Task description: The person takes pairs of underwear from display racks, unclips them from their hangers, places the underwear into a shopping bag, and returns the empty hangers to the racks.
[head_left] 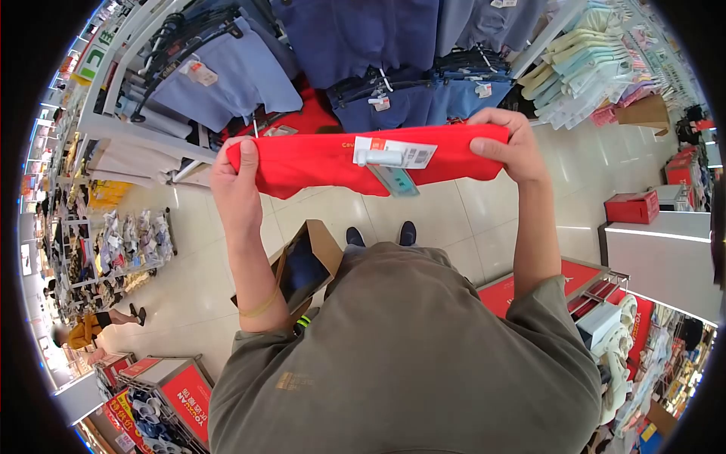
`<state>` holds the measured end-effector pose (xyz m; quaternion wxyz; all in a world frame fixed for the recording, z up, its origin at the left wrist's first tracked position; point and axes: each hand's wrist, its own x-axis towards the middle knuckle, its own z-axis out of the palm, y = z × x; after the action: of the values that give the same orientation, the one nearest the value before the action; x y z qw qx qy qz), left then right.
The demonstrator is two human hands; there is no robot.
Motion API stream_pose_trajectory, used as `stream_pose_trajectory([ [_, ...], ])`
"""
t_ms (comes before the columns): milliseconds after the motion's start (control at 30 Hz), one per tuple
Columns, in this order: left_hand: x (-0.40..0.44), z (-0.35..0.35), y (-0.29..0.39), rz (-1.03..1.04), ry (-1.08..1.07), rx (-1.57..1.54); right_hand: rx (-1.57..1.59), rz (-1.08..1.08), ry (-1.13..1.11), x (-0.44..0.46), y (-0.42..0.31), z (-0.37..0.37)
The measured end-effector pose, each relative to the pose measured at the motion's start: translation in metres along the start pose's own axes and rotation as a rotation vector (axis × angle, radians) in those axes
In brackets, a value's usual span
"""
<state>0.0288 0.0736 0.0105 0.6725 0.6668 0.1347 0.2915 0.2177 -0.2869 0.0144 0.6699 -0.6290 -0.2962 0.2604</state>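
Note:
A pair of red underpants is stretched out sideways in front of me, its waistband at the top. My left hand is closed on one end, the thumb lying on the front. The other end is pinched in my right hand, thumb in front and fingers behind. A white price tag with a barcode and a light plastic fastener hangs at the middle of the waistband. Below it dangles a teal label, tilted and partly under the tag.
Blue garments hang on a rack directly ahead. An open cardboard box with dark contents stands by my left leg. Pastel clothes hang at right. A red display box sits on the right. Another person is at far left.

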Motion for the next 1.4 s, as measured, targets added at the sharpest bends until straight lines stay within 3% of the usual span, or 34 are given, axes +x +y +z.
stream_pose_trajectory([
  [233, 0.013, -0.014, 0.008, -0.056, -0.063, -0.233, 0.422, -0.004, 0.142, 0.014, -0.002, 0.014],
  [367, 0.015, -0.022, 0.007, -0.086, -0.053, -0.248, 0.509, 0.013, 0.103, 0.031, 0.01, 0.014],
  [533, 0.003, -0.041, 0.01, -0.06, -0.024, 0.019, 0.361, -0.029, 0.189, 0.037, -0.005, 0.033],
  [667, -0.007, -0.05, 0.001, -0.021, -0.067, 0.132, -0.179, 0.008, 0.215, 0.041, 0.009, 0.015],
  [800, -0.011, -0.043, -0.001, 0.118, -0.058, 0.3, -0.561, -0.191, 0.277, 0.04, 0.018, 0.025],
  [900, -0.004, -0.053, -0.009, 0.064, -0.069, 0.268, -0.394, -0.126, 0.357, 0.045, 0.019, 0.029],
  [967, 0.007, -0.058, -0.013, 0.209, -0.158, 0.504, -0.427, -0.06, 0.362, 0.054, 0.03, 0.025],
  [1000, 0.005, -0.06, -0.008, 0.137, -0.192, 0.583, -0.468, -0.133, 0.337, 0.054, 0.027, 0.034],
  [1100, -0.001, -0.066, -0.01, 0.087, -0.202, 0.374, -0.394, -0.125, 0.352, 0.056, 0.034, 0.04],
  [1233, -0.017, -0.076, 0.002, 0.042, -0.125, 0.425, -0.781, -0.091, 0.115, 0.064, 0.061, 0.033],
  [1300, -0.035, -0.078, -0.004, 0.04, -0.125, 0.346, -0.924, 0.133, -0.07, 0.064, 0.068, 0.051],
  [1367, -0.051, -0.07, -0.002, 0.004, -0.165, 0.262, -0.823, -0.047, -0.212, 0.068, 0.062, 0.103],
  [1400, -0.057, -0.067, 0.002, 0.085, -0.203, 0.391, -0.682, -0.087, -0.304, 0.072, 0.051, 0.139],
])
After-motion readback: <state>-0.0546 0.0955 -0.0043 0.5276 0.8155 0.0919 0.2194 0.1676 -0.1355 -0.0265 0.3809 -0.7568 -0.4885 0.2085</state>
